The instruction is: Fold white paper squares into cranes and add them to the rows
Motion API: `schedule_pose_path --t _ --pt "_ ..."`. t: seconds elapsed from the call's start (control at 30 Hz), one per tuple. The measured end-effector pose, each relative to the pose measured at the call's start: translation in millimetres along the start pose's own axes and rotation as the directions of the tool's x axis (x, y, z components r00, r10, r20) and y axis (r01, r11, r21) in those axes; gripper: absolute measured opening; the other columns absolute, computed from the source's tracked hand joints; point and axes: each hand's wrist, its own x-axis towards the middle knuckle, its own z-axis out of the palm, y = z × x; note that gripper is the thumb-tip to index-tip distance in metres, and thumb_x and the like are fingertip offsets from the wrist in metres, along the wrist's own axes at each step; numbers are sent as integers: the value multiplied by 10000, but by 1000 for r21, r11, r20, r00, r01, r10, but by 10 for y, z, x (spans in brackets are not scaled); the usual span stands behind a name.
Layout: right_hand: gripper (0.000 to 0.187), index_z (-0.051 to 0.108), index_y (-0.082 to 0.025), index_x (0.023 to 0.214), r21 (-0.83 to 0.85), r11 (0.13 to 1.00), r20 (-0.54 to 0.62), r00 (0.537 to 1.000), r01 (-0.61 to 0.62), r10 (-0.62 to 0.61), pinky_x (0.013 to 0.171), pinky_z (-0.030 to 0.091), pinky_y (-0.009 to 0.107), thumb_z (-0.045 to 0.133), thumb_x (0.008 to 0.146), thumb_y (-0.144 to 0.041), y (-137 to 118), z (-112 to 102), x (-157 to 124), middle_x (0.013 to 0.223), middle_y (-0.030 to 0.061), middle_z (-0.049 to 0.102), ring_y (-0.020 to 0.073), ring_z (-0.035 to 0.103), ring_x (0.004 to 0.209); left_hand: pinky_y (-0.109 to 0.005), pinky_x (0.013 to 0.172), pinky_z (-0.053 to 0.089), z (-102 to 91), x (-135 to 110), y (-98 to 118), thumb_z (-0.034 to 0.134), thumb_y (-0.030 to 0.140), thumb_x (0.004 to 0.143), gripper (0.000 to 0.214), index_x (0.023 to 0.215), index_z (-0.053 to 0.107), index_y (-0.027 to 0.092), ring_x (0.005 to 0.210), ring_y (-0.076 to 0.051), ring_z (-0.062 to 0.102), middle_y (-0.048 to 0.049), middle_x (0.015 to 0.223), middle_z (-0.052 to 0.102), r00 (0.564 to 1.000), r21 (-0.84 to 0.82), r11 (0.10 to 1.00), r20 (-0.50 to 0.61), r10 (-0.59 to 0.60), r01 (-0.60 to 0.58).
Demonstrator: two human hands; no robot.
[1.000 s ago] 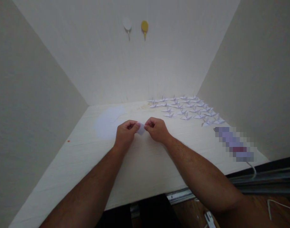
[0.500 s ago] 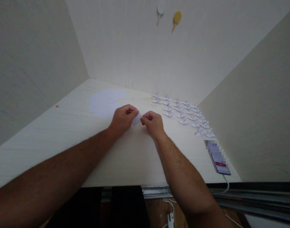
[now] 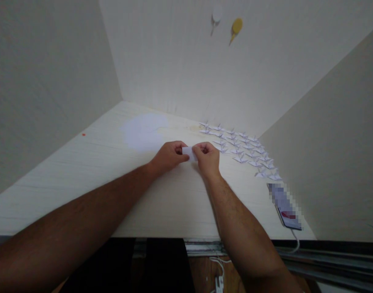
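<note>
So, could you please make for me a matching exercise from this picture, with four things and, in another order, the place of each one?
Things:
1. small paper
2. paper birds
3. phone
4. yellow hook

Places:
A. near the right edge of the desk, with a white cable at its near end
B. held between the left hand and the right hand
C. up on the back wall
D. spread as a group at the back right of the desk

Right pairs: 1-B, 2-D, 3-A, 4-C
</note>
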Motion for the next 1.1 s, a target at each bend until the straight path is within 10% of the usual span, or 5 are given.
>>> schedule_pose_path --t 0.23,1.1 --pt "341 576 -191 876 34 999 33 999 6 -7 578 484 248 720 662 -414 39 7 16 696 -18 616 115 566 604 -212 442 384 8 23 -3 713 177 589 252 813 599 164 483 -106 558 9 610 651 968 -101 995 -245 -50 26" --pt "250 627 -196 847 -1 995 59 993 101 -101 571 469 239 728 665 -334 -6 11 -45 692 -26 599 105 531 602 -229 489 362 45 0 20 725 297 649 154 650 632 174 498 -96 474 31 565 586 957 -68 997 -292 5 -26"
